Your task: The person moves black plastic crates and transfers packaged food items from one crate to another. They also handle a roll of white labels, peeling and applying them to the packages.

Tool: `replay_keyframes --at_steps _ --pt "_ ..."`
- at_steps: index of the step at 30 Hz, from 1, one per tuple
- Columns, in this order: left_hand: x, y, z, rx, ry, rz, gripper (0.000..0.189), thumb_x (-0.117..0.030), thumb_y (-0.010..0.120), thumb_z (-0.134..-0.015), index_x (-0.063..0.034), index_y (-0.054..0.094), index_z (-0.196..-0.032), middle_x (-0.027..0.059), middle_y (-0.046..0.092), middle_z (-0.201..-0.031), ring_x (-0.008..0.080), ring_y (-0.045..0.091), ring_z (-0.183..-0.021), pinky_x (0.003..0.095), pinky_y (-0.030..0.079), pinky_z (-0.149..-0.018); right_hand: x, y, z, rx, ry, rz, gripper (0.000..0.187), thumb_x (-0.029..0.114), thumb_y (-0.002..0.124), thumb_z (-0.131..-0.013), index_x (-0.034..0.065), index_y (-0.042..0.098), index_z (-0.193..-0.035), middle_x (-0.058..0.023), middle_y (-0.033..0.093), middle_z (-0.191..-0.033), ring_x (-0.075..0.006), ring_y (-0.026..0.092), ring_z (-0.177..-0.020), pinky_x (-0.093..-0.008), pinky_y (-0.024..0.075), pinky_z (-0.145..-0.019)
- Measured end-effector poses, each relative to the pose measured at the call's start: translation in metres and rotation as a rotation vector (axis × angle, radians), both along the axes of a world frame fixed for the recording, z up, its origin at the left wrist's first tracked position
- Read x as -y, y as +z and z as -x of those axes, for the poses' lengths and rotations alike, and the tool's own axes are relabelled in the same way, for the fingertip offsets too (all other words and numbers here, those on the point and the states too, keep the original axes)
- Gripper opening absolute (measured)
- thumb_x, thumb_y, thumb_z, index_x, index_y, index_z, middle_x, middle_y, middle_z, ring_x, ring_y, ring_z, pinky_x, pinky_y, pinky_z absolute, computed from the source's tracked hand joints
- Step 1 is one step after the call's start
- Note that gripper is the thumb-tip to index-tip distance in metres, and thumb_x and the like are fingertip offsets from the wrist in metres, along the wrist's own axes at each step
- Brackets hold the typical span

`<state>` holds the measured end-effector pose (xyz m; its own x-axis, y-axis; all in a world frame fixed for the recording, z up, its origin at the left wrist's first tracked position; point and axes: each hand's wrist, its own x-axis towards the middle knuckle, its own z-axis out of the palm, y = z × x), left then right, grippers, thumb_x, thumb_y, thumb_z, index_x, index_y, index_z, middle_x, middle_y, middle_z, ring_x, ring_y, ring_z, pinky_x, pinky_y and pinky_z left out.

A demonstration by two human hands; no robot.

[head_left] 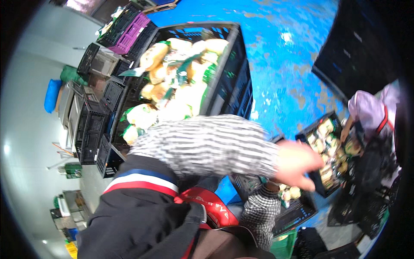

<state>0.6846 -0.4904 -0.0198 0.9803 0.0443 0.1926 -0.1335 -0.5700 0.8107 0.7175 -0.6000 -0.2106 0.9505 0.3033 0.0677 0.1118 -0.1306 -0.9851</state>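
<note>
My left hand (296,165), blurred, reaches across from a striped sleeve with thumb and fingers apart. Nothing shows in it. Below it, my right hand (272,185) is mostly hidden behind the left one; only its back near the wrist shows, above a checked sleeve. It is over a black plastic crate (292,217) where several pale, rounded packs of produce (291,193) lie. Whether the right hand grips anything is hidden. Left of my arms, a large black crate (237,42) is filled with pale produce in clear and green plastic bags (181,74).
At the right, a co-worker's hand (344,134) is beside another black crate (334,118) of bagged produce. A green crate (284,244) is near the bottom. Stacked black crates (92,132) and a purple crate (131,34) line the left. The blue floor (278,64) is worn.
</note>
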Motion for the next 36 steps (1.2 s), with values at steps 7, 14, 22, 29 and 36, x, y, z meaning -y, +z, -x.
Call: replay_keyframes --at_steps 7,14,22,29,36 --pt "-0.254 0.038 0.317 0.388 1.545 -0.006 0.02 -0.007 0.065 -0.088 -0.0008 0.06 -0.106 0.0054 0.064 -0.102 0.0119 0.06 -0.09 0.0268 0.049 -0.083 -0.273 0.189 0.088 0.384 0.929 0.142 0.041 0.023 0.066 -0.084 0.0024 0.055 -0.118 -0.018 0.064 -0.1 -0.0329 0.065 -0.09 -0.0421 0.0509 -0.075" --pt "-0.416 0.012 0.349 -0.634 1.152 -0.092 0.064 -0.057 0.059 -0.087 0.0064 0.068 -0.095 0.0156 0.069 -0.085 0.022 0.066 -0.078 0.0346 0.051 -0.072 -0.376 0.154 0.16 0.557 1.072 0.883 0.066 0.059 0.061 -0.081 0.0019 0.058 -0.115 -0.0192 0.068 -0.099 -0.0336 0.067 -0.089 -0.0433 0.0522 -0.075" --pt "-0.421 0.006 0.293 -0.963 1.116 -0.154 0.098 -0.05 0.077 -0.062 0.0058 0.039 -0.133 0.0227 0.062 -0.116 0.0298 0.063 -0.104 0.0361 0.05 -0.089 -0.463 0.182 0.152 0.896 1.058 0.958 0.06 0.046 0.08 -0.065 0.0082 0.067 -0.11 -0.0162 0.059 -0.118 -0.0283 0.056 -0.113 -0.0401 0.0509 -0.089" --pt "-0.325 0.035 0.401 0.355 0.957 0.836 0.077 -0.019 0.066 -0.075 -0.0006 0.031 -0.14 0.0194 0.055 -0.12 0.0253 0.061 -0.103 0.0351 0.052 -0.088 -0.53 0.102 0.141 0.536 1.159 0.76 0.106 0.052 0.082 -0.053 0.009 0.039 -0.14 -0.027 0.045 -0.131 -0.0373 0.049 -0.12 -0.0438 0.0439 -0.098" --pt "-0.224 -0.001 0.496 0.705 0.601 1.647 0.072 -0.039 0.054 -0.085 -0.0011 0.034 -0.142 0.0283 0.05 -0.128 0.039 0.061 -0.105 0.0507 0.057 -0.081 -0.533 0.109 0.136 0.142 1.389 0.606 0.101 0.079 0.062 -0.065 0.0043 0.053 -0.133 -0.0207 0.06 -0.123 -0.0306 0.06 -0.11 -0.0371 0.0483 -0.093"
